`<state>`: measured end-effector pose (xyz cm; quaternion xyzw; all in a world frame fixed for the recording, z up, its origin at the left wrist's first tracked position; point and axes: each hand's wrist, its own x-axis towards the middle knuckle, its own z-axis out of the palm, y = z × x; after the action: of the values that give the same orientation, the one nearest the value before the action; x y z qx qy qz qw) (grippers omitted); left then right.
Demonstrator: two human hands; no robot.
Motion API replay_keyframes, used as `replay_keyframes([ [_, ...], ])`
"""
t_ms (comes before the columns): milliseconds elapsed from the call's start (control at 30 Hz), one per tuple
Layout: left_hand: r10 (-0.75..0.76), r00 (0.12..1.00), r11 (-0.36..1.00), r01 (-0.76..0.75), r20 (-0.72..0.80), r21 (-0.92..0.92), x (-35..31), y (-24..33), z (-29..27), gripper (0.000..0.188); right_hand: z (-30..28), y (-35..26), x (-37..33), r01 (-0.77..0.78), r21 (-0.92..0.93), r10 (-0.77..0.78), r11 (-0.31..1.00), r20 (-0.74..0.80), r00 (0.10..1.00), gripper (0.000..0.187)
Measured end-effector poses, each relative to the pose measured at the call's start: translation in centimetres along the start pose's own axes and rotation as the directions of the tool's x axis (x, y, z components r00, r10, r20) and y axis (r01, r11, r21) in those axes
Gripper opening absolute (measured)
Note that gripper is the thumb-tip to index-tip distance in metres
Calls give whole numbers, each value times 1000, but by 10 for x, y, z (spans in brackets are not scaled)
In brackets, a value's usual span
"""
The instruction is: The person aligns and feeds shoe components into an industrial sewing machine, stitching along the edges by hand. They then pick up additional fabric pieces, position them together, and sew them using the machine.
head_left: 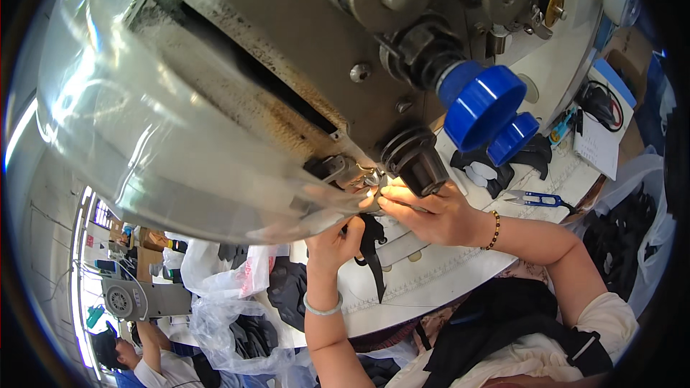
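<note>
A sewing machine head [280,36] fills the upper part of the view, its lamp lighting the needle area [371,181]. Just below it, my left hand [335,243] is closed, thumb bent, on a narrow black fabric piece [372,255] whose pointed end hangs down over the machine bed. My right hand [438,217] reaches in from the right, its thumb and index finger pinched together close beside the presser foot. What lies between those fingertips is too small to make out. A clear plastic shield [165,144] covers part of the machine at left.
Blue-handled thread snips [539,199] and black cut pieces [496,172] lie on the white table [431,273] at right. A notepad [600,140] is beyond. Plastic bags [215,280] with black pieces stand left; another bag [640,223] is right. A co-worker [154,356] sits at lower left.
</note>
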<state>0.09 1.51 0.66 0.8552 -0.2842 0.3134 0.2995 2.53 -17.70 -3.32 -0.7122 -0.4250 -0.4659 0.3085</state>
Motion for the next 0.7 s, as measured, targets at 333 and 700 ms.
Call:
replay_keyframes([
  [333, -18, 1000, 1000, 18, -12, -9, 2, 0, -1, 37, -2, 4, 4, -11, -49, 9, 999, -45, 999, 26],
  [700, -38, 999, 999, 38, -9, -31, 3, 2, -3, 37, -3, -1, -1, -18, -42, 17, 999, -25, 1000, 29],
])
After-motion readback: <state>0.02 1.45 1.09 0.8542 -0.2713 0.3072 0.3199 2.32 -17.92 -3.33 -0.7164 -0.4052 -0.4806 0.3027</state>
